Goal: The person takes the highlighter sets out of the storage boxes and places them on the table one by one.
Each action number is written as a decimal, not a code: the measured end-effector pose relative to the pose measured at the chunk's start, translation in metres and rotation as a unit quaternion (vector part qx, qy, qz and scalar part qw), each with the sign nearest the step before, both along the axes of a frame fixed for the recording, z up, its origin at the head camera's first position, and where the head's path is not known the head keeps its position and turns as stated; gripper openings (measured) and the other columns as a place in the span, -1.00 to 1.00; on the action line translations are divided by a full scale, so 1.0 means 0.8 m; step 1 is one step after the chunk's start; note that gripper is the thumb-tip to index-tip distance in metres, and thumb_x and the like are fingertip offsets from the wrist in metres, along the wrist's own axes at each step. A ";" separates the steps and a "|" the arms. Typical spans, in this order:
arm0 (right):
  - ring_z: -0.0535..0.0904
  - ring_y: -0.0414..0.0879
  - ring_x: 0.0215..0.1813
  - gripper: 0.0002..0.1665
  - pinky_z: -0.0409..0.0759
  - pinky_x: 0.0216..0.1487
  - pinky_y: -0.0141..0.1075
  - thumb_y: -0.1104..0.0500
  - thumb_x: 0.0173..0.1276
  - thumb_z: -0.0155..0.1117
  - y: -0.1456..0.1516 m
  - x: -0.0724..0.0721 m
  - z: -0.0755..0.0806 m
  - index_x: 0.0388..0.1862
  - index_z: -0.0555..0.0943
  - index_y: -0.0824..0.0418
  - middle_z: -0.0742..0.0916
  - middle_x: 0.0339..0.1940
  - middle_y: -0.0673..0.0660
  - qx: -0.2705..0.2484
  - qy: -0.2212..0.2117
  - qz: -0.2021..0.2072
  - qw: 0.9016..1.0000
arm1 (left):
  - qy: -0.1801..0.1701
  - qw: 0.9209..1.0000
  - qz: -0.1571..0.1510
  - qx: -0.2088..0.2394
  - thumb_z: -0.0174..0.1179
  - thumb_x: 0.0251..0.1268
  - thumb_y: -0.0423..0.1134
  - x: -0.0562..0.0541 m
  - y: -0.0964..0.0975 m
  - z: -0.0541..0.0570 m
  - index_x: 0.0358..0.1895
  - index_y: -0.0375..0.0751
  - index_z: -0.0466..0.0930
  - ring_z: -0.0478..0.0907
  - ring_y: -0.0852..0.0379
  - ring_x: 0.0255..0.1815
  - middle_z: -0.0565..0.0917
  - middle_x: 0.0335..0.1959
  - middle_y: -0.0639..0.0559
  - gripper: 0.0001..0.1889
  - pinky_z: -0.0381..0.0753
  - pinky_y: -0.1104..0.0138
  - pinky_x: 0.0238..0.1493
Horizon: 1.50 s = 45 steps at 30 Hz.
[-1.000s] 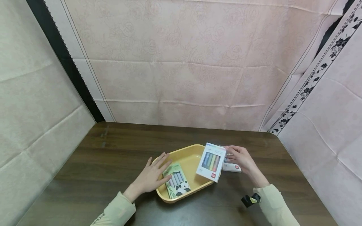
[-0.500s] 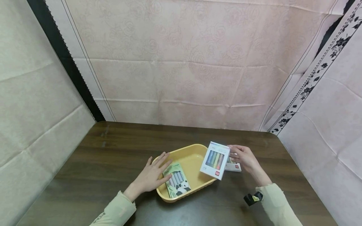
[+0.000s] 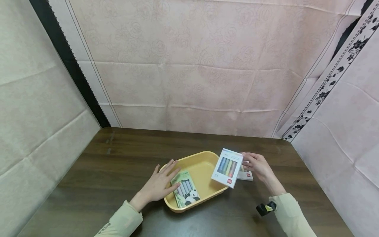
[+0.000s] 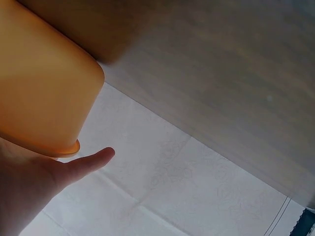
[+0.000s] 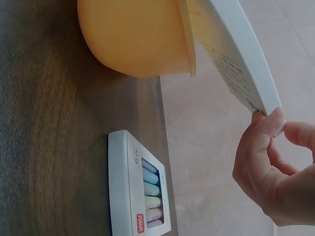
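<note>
My right hand pinches a white box of highlighters by its right edge. That box is tilted above the right end of a yellow tray, its window showing several coloured pens. In the right wrist view, thumb and fingers meet on a corner of the held box. My left hand lies with spread, straight fingers over the tray's left rim. A green panda-print box of pens lies inside the tray, near those fingers. A second white box of highlighters lies on the table, partly hidden behind the held one.
The brown wooden table stretches around the tray on all sides. Pale cloth hangs behind its back edge and on both sides. A small black clip-like object is at the right sleeve.
My right hand has moved the held box a little to the right, uncovering more of the tray and hiding more of the second white box. The left hand stays where it was.
</note>
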State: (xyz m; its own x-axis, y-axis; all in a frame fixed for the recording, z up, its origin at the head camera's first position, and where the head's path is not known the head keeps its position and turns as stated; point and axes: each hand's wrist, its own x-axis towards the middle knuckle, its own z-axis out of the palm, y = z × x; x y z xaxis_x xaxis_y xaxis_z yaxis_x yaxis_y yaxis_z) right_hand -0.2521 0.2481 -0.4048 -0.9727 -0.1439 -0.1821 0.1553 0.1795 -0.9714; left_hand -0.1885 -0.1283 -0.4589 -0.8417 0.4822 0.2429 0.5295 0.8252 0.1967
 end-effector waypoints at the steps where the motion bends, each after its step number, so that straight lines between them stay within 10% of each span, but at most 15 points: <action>1: 0.59 -0.35 -0.34 -0.35 0.57 -0.30 -0.49 0.08 0.38 -0.05 0.001 0.000 0.000 0.23 0.17 0.57 0.64 -0.40 -0.16 -0.001 0.000 0.001 1.000 | 0.000 1.000 0.000 0.000 -0.08 0.24 0.16 0.000 0.000 0.000 0.30 -0.04 0.22 -0.04 0.05 0.44 0.01 0.43 0.07 -0.39 0.07 -0.22 0.21; 45: 0.58 -0.37 -0.31 -0.31 0.56 -0.19 -0.44 -0.04 0.34 -0.02 0.045 -0.011 -0.010 0.22 0.22 0.48 0.66 -0.43 -0.23 -0.009 -0.009 -0.037 0.999 | -0.001 1.000 -0.002 -0.003 -0.09 0.25 0.16 0.001 0.000 0.002 0.31 -0.04 0.21 -0.04 0.04 0.44 0.00 0.43 0.06 -0.39 0.10 -0.23 0.19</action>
